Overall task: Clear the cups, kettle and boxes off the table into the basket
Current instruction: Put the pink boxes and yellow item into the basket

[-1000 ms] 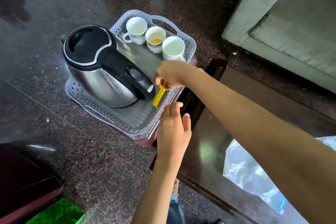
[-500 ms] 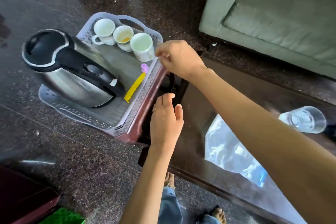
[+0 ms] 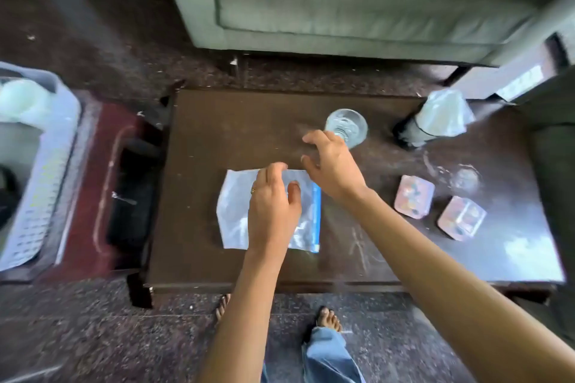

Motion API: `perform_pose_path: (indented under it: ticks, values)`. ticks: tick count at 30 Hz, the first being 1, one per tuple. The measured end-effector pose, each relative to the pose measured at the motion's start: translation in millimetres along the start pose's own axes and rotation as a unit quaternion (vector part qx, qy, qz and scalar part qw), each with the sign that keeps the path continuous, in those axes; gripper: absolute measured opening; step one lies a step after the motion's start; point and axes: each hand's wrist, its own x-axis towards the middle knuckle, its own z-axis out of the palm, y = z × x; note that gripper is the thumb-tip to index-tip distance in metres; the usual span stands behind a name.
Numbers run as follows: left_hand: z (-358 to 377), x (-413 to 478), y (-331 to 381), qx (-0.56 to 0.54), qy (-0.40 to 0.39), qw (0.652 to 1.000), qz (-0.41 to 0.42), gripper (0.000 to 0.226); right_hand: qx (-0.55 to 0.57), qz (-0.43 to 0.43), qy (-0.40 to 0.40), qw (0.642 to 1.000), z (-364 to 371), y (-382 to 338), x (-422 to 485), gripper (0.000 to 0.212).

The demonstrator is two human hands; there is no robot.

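On the dark wooden table [image 3: 199, 140] stand a clear glass [image 3: 347, 127] at the back middle and two small pink patterned boxes [image 3: 413, 195] [image 3: 461, 218] on the right. A clear zip bag [image 3: 236, 205] with a blue strip lies flat in the middle. My left hand [image 3: 273, 208] hovers over the bag, fingers loosely curled, holding nothing. My right hand [image 3: 331, 165] is spread open just in front of the glass, not gripping it. The white perforated basket [image 3: 53, 171] is at the far left, blurred, on a dark red stand.
A grey-green sofa [image 3: 357, 0] runs behind the table. A dark object with a plastic cover [image 3: 441, 115] stands at the table's back right, and a faint small glass [image 3: 466, 179] beside the boxes. My feet [image 3: 326, 319] are on the speckled floor at the table's front edge.
The view has swung right from the basket to the table. My right hand left the basket, where the yellow stick now lies, and both hands moved over the table's middle.
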Motion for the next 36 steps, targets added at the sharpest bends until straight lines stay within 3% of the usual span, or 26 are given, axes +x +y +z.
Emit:
perform_pose_path:
  ticks: [10,15,18,21,25,27,30,34,36]
  values:
    - [112.3,-45.3,65.0,0.021,-0.116,0.992,0.052,0.029,-0.025,0.177,0.103,0.978,-30.3,144.0,-93.6,0.039]
    - [145.7,-54.7,77.7,0.025,-0.162,0.985,0.057,0.030,-0.091,0.320,0.112,0.936,-22.9,184.3,-95.1,0.092]
    - [158.0,-56.6,80.9,0.037,-0.176,0.982,0.061,0.031,-0.064,0.385,0.101,0.915,-16.5,192.5,-84.4,0.107]
    - [164.0,-54.9,78.4,0.042,-0.177,0.982,0.058,0.030,-0.021,0.414,0.103,0.904,-10.5,196.9,-77.8,0.099]
    - [170.7,-47.5,74.0,0.019,-0.169,0.985,0.038,0.032,0.134,0.338,0.180,0.914,-2.5,202.9,-85.3,0.060]
    - [174.5,-42.4,73.2,-0.015,-0.172,0.985,-0.009,0.037,0.293,0.340,0.182,0.875,2.4,201.9,-95.8,0.044]
    - [182.2,-35.8,70.2,-0.022,-0.195,0.978,-0.067,0.044,0.467,0.382,0.162,0.781,13.7,200.8,-107.7,0.024]
    - [192.5,-35.8,68.4,-0.030,-0.215,0.974,-0.069,0.048,0.482,0.412,0.183,0.751,14.5,197.2,-108.8,0.031]
    - [196.6,-39.2,69.8,-0.043,-0.207,0.975,-0.070,0.060,0.407,0.447,0.172,0.778,11.6,197.8,-107.3,0.038]
